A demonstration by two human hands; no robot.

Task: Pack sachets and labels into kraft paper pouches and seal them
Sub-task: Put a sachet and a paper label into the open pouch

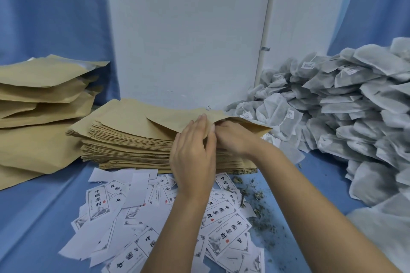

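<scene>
While the left hand [193, 157] lays its straight, closed-together fingers on the top kraft pouch [177, 121] of the middle stack [128, 142], the right hand [235, 137] reaches into its lifted mouth; whether those hidden fingers grip anything I cannot tell. Labels [224, 230] lie in front and sachets [346, 117] are heaped to the right.

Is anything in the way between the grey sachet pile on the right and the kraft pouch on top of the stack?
Nothing visible. The heap of grey mesh sachets lies beside the right end of the pouch stack, close to the top brown kraft paper pouch, with the left hand and right hand at its edge.
</scene>
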